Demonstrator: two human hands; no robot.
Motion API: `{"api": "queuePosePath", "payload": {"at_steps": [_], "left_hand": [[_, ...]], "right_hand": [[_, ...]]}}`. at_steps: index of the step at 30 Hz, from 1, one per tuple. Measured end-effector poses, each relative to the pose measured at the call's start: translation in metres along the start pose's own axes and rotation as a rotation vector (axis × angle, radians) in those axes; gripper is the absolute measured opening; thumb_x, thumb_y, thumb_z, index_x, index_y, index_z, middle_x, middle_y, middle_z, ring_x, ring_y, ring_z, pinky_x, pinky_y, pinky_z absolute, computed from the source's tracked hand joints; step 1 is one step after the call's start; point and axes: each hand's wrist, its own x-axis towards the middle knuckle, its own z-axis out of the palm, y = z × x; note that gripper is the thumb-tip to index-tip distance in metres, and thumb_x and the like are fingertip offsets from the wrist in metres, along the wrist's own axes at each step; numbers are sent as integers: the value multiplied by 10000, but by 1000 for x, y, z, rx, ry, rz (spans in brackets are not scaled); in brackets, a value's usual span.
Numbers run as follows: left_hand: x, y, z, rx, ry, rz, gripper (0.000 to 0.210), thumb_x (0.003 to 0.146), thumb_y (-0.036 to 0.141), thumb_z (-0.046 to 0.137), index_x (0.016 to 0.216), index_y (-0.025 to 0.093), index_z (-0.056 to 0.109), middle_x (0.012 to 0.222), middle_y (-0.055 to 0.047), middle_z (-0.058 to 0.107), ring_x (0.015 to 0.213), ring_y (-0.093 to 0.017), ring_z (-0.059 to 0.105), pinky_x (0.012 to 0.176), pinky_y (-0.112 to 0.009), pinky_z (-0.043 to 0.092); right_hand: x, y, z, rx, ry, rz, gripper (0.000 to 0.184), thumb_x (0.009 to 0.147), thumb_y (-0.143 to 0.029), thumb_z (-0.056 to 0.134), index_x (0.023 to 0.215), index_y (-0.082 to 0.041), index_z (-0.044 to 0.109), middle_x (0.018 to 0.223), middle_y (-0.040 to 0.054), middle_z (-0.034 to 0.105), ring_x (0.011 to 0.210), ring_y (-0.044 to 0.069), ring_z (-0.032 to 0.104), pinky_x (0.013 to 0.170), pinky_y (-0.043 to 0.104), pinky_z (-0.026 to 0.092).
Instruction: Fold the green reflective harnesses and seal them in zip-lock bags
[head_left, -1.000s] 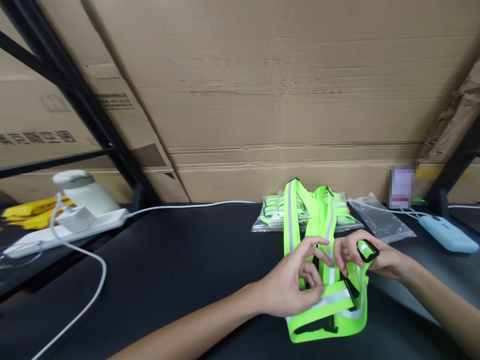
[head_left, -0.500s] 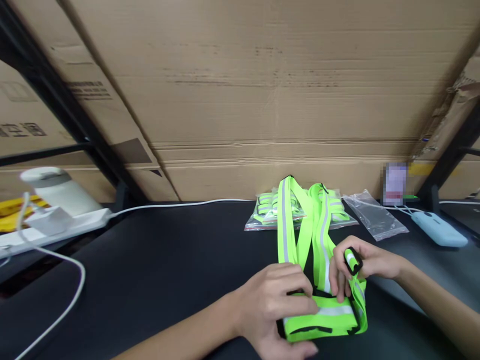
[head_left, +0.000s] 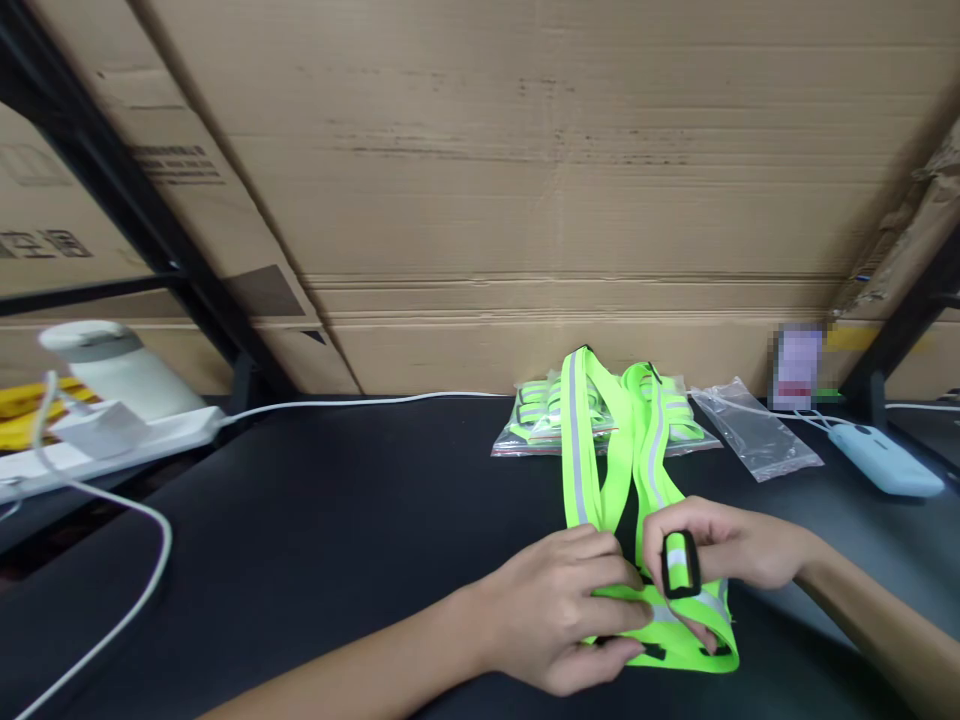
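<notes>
A neon-green reflective vest point(head_left: 616, 480) made of straps with silver stripes and black trim lies in front of me. Two of its straps run away toward the back of the table. My left hand point(head_left: 570, 610) grips the folded waist band at the near end, thumb below and fingers on top. At the right end of that band, my right hand point(head_left: 739, 545) is closed on the green strap, with a black slide buckle point(head_left: 691, 590) against its fingers. Some of its fingertips are hidden behind the buckle and inside the strap's loop.
Clear bags of folded green straps point(head_left: 532, 420) lie at the back under the vest's far ends. To their right are a flat clear bag point(head_left: 757, 435) and a light blue device point(head_left: 885, 460). A white bottle point(head_left: 127, 370) and power strip point(head_left: 180, 430) sit at left. Cardboard point(head_left: 480, 200) stands behind.
My right hand has moved left and toward me, bringing the buckle closer to my left hand. My left hand's thumb has closed up toward its fingers on the band.
</notes>
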Motion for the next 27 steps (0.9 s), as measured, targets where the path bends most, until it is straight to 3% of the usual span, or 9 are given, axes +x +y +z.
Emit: {"api": "queuePosePath", "payload": {"at_steps": [4,8,10,12,14,19,23,27], "left_hand": [[1,2,-4,-52,84,-67,234,923,339,580,925,185,756,848,-118,648,736,-231,563,699,-373,475],[-5,1,-7,-246,226,-128,149,869,201,509,823,185,650,769,-90,609,673,-196,533,669,-343,464],[-11,0,-7,-304,300,-152,39,846,210,571,857,184,598,719,-50,590,634,-172,520,631,-310,455],[-16,-1,-6,-311,338,-199,146,814,249,676,883,184,565,706,-15,568,600,-144,498,588,-271,443],[-19,-1,-3,-290,324,-220,237,813,272,738,961,173,581,740,-9,581,602,-129,512,575,-242,449],[-17,-2,1,-192,328,-57,320,903,285,680,1174,151,577,785,-34,633,630,-151,572,591,-249,487],[-15,-2,1,-124,316,-24,465,942,342,654,1349,141,557,884,-81,656,663,-165,622,593,-259,521],[-16,1,-2,-136,282,-13,308,987,323,618,1237,155,683,846,-77,656,601,-135,616,559,-231,525]], "right_hand": [[3,6,0,6,-49,26,242,958,-307,708,1137,-155,650,916,26,663,579,60,564,596,207,425],[6,8,0,-52,-68,142,328,958,-420,705,1112,-145,612,684,-45,598,465,35,361,453,174,257],[7,7,-1,-95,-82,195,365,961,-469,686,1091,-135,615,618,-68,555,449,36,312,441,181,232],[9,6,0,-126,-72,197,394,957,-493,681,1105,-133,620,589,-89,516,435,31,270,441,187,222],[11,5,1,-170,-47,184,390,945,-490,696,1106,-143,620,542,-119,443,427,32,235,434,191,200],[15,2,6,-340,-35,243,325,937,-465,710,965,-154,621,495,-137,361,409,36,237,382,192,159],[16,4,7,-357,-31,220,341,938,-466,712,848,-166,579,525,-133,282,443,35,205,393,201,147],[17,10,6,-408,-5,216,359,923,-463,733,817,-176,545,562,-124,235,474,42,176,393,212,119]]}}
